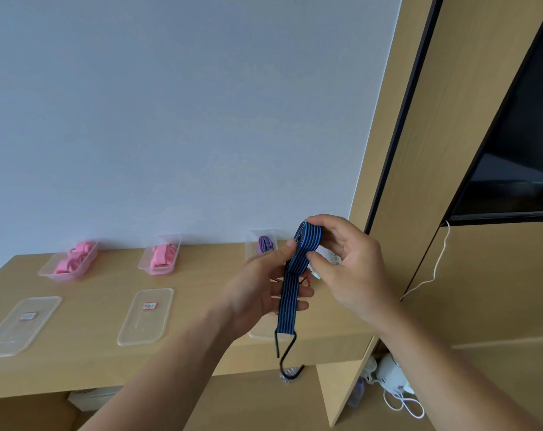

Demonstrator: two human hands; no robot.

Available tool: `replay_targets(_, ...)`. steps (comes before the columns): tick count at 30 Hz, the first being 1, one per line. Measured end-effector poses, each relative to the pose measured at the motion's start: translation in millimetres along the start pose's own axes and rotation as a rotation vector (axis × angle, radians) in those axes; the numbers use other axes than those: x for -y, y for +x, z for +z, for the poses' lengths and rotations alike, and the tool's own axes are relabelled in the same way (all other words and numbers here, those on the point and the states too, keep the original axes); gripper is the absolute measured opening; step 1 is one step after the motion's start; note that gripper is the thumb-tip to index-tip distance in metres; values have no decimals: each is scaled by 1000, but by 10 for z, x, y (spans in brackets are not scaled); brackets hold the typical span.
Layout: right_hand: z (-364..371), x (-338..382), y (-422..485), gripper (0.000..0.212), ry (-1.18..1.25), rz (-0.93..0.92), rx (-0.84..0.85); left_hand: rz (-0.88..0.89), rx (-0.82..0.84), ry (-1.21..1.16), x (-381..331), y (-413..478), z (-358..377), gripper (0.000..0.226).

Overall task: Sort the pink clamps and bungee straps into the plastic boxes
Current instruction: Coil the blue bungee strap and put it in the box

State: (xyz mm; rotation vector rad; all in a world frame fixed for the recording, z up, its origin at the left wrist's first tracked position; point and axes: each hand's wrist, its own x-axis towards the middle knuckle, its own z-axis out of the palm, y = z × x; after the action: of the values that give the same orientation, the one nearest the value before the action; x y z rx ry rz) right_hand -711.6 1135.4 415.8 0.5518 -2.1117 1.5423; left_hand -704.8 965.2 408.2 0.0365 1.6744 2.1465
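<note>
A blue and black striped bungee strap (288, 301) is held up above the wooden desk (86, 346). Its upper part is wound into a roll, which my right hand (348, 265) grips between thumb and fingers. My left hand (264, 293) pinches the strap just below the roll with thumb and forefinger. The loose end hangs down and ends in a black metal hook (287, 357). Two clear plastic boxes at the back hold pink clamps (74, 259) and more pink clamps (162, 256). A third box (262, 244) holds a purple strap.
Two clear lids with red-edged labels lie flat on the desk, the left lid (21, 325) and the middle lid (146, 315); a third is mostly hidden under my hands. A dark screen (512, 169) hangs on the right wall. White cables and a white appliance (391, 377) lie on the floor.
</note>
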Motion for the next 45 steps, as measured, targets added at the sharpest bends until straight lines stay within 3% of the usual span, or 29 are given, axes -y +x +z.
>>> replay_targets(7,118,-55,-125,52,-190,-318,-69,-22,-53,-209,-41,46,23,44)
replay_targets(15,196,-166,-336,33,-235,-478,-50,-23,-82,-290,-102,115,-46,21)
replay_targets(17,199,-171,-403,31,-255,-474,-36,-29,-121,-310,-90,138,-82,28)
replay_targets(19,216,-162,-469,36,-186,-332,-33,-27,-158,-329,-76,161,-119,35)
replay_targets(23,293,-183,-512,48,228,436,189,14,-212,-348,-66,199,-218,33)
replay_targets(25,338,-248,-519,43,361,642,280,56,-260,-330,-49,218,-292,28)
replay_targets(39,837,-296,-263,18,459,796,176,227,-347,-70,144,342,-848,32)
replay_targets(45,1133,-474,-221,22,578,869,88,267,-367,125,248,451,-1134,42)
